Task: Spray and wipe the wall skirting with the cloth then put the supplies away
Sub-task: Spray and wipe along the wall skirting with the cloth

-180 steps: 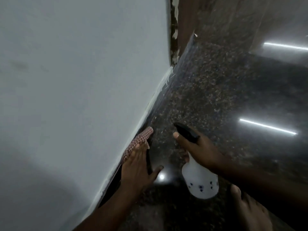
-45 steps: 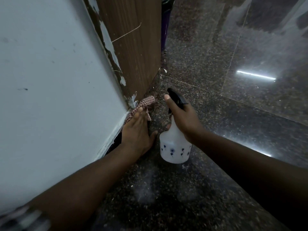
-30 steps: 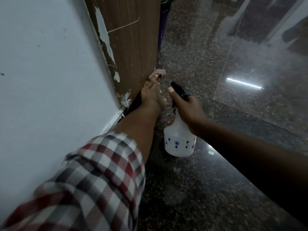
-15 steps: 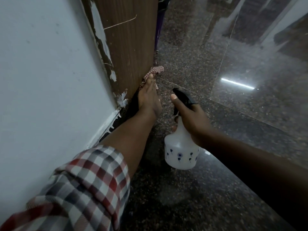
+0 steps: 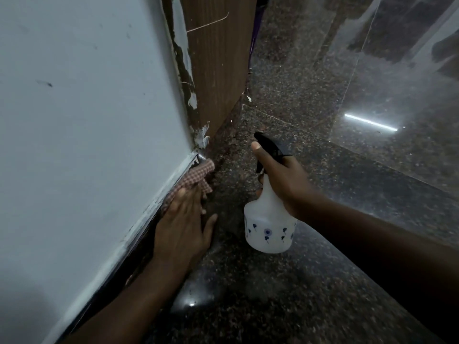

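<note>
The cloth (image 5: 196, 177) lies against the dark skirting (image 5: 111, 284) at the foot of the wall (image 5: 87, 120), its far end near the corner where a wood panel (image 5: 218, 58) begins. The left hand (image 5: 181, 229) presses it with straight, flat fingers. The right hand (image 5: 285, 184) is curled round the neck of the bottle (image 5: 268, 232), thumb on its black head. The bottle is upright over the floor (image 5: 273, 306), just beside the left hand.
</note>
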